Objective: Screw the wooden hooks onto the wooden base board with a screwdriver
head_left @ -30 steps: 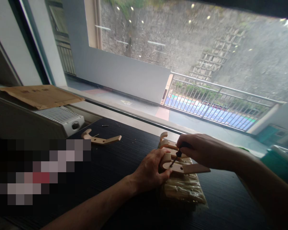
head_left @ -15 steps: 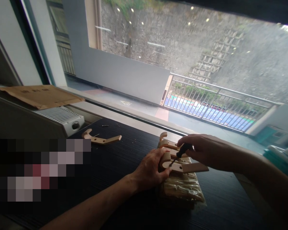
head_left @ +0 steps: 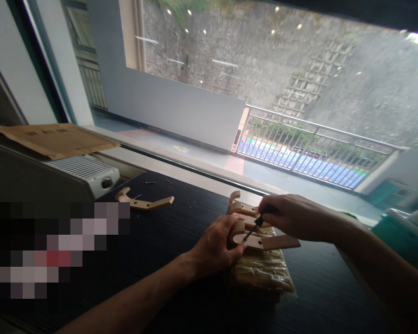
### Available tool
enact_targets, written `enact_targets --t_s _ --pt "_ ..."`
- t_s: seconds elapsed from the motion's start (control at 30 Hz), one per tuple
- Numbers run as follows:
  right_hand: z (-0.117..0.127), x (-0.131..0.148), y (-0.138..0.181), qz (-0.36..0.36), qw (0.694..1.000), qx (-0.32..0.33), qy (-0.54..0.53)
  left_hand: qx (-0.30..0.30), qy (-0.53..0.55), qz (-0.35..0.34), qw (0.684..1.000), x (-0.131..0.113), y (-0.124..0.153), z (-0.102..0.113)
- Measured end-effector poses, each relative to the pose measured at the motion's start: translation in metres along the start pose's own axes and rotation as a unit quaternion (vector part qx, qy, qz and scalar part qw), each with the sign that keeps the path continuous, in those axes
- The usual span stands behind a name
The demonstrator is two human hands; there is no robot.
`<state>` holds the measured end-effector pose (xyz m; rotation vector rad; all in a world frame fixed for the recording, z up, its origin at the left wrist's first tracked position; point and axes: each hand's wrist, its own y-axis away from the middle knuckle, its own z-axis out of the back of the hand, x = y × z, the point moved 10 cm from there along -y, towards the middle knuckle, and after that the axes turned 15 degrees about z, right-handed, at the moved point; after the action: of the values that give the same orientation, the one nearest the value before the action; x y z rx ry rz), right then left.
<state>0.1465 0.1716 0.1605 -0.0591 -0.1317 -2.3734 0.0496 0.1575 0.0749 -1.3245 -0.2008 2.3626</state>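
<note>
My left hand (head_left: 218, 243) grips the curled end of a wooden hook (head_left: 278, 242) that lies across a plastic-wrapped bundle (head_left: 261, 273). Closed around the dark handle of a screwdriver (head_left: 258, 223) is my right hand (head_left: 286, 214). The screwdriver slants down to the left, its tip at a screw hole near the hook's curl. Behind this hook, more wooden hooks (head_left: 245, 207) rest on the same bundle, partly hidden by my hands. Another wooden hook (head_left: 149, 204) lies apart on the dark table (head_left: 181, 222), to the left.
Small screws (head_left: 150, 182) and bits lie at the table's far edge. A brown paper envelope (head_left: 52, 139) rests on a white vented unit (head_left: 87, 172) at the left. Behind the table is a window. A teal object (head_left: 398, 232) stands at the right.
The right hand and screwdriver handle have turned slightly, and more of the shaft shows. The left hand keeps its hold on the hook. The whole view has shifted a little.
</note>
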Motion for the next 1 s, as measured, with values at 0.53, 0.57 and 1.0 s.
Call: enact_targets --t_s 0.53,0.57,1.0 --pt "0.010 0.019 -0.008 0.047 0.999 -0.025 -0.008 0.002 0.010 0.002 1.000 -0.001 0.000 0.001" --pt "0.010 0.018 -0.008 0.041 0.999 -0.027 -0.004 0.001 0.012 0.001 1.000 -0.001 0.001 0.001" --pt "0.015 0.021 -0.002 0.030 0.999 -0.013 -0.001 0.007 0.020 -0.003 1.000 -0.005 0.000 0.002"
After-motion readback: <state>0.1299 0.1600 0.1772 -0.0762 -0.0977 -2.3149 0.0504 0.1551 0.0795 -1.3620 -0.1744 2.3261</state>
